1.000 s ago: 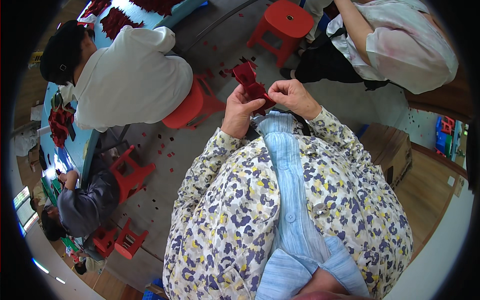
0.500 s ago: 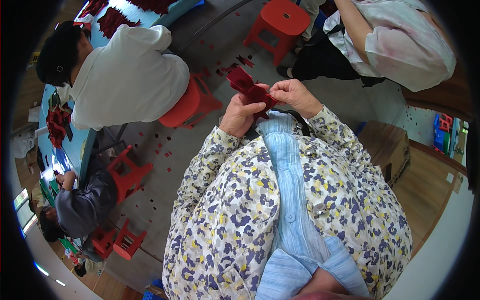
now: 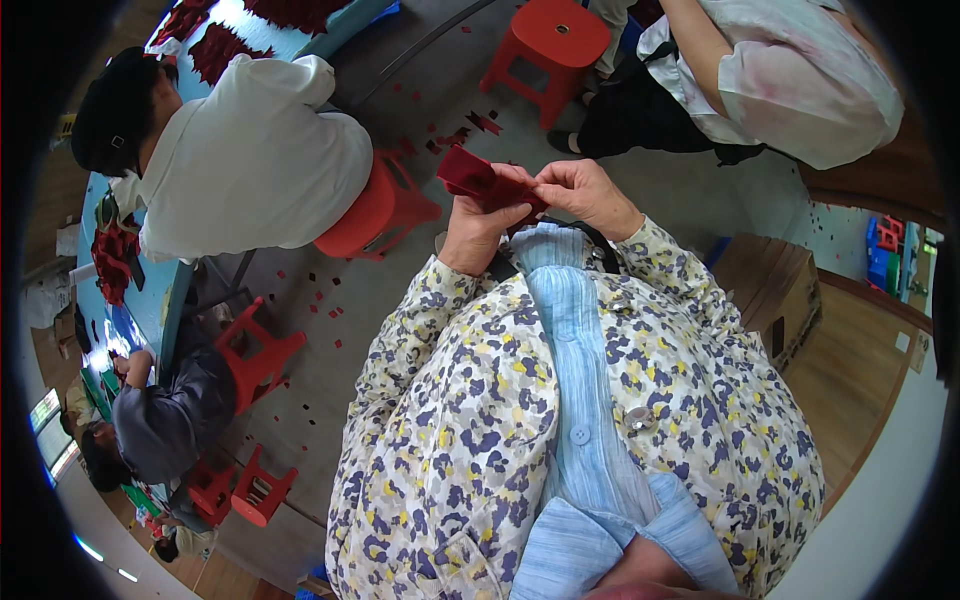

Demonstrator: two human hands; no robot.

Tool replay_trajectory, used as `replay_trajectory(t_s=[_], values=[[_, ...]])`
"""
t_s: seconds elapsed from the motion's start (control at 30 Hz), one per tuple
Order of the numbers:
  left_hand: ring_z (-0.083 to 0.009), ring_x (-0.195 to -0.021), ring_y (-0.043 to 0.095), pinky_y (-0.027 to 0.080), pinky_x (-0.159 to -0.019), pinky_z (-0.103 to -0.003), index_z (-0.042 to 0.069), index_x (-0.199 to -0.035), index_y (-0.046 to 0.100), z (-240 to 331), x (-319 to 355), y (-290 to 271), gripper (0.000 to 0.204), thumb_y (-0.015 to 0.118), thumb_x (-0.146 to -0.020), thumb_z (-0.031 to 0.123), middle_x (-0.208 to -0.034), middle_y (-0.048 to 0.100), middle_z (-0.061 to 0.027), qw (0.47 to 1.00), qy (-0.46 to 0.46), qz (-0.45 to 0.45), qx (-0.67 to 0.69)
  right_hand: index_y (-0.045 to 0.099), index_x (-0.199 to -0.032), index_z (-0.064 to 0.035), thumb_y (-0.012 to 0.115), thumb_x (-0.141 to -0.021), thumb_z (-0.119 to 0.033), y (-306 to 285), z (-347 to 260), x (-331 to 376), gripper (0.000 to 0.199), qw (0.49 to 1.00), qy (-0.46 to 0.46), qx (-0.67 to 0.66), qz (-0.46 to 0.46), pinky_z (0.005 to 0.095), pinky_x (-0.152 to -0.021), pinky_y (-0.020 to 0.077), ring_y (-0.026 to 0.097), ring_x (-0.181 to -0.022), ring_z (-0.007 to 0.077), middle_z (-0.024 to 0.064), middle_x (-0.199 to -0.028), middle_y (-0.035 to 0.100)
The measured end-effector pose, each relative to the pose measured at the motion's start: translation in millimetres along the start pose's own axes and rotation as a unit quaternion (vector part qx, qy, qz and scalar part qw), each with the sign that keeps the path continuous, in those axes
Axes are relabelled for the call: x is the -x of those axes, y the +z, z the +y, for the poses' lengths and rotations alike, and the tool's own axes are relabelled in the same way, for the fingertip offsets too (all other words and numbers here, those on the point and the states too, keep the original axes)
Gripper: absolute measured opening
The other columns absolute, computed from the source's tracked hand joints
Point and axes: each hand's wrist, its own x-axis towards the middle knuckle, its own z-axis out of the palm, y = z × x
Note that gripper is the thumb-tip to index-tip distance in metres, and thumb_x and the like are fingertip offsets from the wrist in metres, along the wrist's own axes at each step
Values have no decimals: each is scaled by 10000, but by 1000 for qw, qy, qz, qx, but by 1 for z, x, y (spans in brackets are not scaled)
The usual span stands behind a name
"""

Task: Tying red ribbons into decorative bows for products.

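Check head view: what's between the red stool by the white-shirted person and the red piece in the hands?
Bare grey floor with scattered small red scraps separates the red stool from the red piece held by both hands, in the head view.

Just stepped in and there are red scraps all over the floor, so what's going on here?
A person in a flowered jacket holds a dark red folded piece in front of their chest, the left hand gripping it from below and the right hand pinching its near end. Nearby, a co-worker in a white top sits on a red stool at a blue table bearing more red pieces.
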Motion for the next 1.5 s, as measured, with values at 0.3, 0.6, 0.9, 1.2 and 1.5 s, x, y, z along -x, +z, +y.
replay_trajectory(t_s=[0.3,0.6,0.9,1.2,1.5], values=[[-182,-1019,559,488,-900,-342,49,-1028,544,-8,-2,-6,376,623,-715,-145,-1034,574,-71,998,54,18,-13,637,-906,7,616,-853,-103,6,-14,12,124,983,-130,101,77,225,-587,442,536,-682,54,3,-783,616],[-173,-991,566,478,-900,-338,54,-1012,554,-6,3,-4,383,638,-698,-149,-1028,582,-64,997,49,44,-51,624,-853,-8,672,-777,-75,8,-31,16,112,940,-201,273,28,276,-622,461,584,-687,159,71,-780,587],[-151,-930,591,508,-828,-290,46,-993,563,-5,9,0,373,682,-688,-131,-1005,596,-55,996,27,67,-55,562,-820,-7,609,-828,-42,9,-25,17,60,973,-191,131,-20,240,-631,436,526,-714,88,28,-828,559],[-139,-878,603,511,-769,-266,53,-1027,564,-12,17,0,361,672,-717,-98,-968,609,-44,997,0,77,0,558,-879,3,616,-805,-31,16,-31,19,100,945,-151,289,-17,260,-579,451,575,-643,130,80,-737,593],[-103,-821,565,456,-670,-234,77,-1118,523,-15,21,2,236,578,-892,115,-986,586,-23,994,-21,88,64,583,-786,15,678,-750,-23,22,-24,20,109,958,-154,238,40,253,-561,460,576,-618,102,67,-711,613]])
